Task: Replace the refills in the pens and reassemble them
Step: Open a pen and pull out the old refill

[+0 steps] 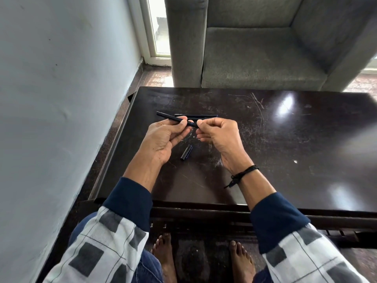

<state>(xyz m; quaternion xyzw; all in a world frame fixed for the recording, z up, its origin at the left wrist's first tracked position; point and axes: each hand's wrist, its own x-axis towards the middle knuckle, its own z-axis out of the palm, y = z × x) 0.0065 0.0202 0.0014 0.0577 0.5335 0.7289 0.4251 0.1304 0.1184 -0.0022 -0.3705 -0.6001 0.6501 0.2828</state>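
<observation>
A: Starting at the left of the frame, what is there?

B: A pale wall fills the left side, with a strip of window frame at the top, left of centre. A grey armchair takes up the top right, behind a dark, scratched table.

A: And the hands?

B: Both sit over the left-centre of the table. The left hand has its fingers curled, thumb and fingertips closed around a dark pen barrel. The barrel slants from the upper left down toward the centre, its free end sticking out past the fingers.

A: The right hand?

B: The right hand meets it in the centre. Thumb and forefinger are pinched shut at the barrel's lower end. Whether they grip the barrel itself or a small part at its tip, I cannot tell. A black cord bracelet circles that wrist.

A: Any containers?

B: No box, cup or tray shows. The loose parts lie straight on the tabletop.

A: Which parts?

B: A second dark pen lies flat just beyond the hands, near the fingertips. A short dark pen cap lies below the hands, between the two wrists, touching neither.
</observation>
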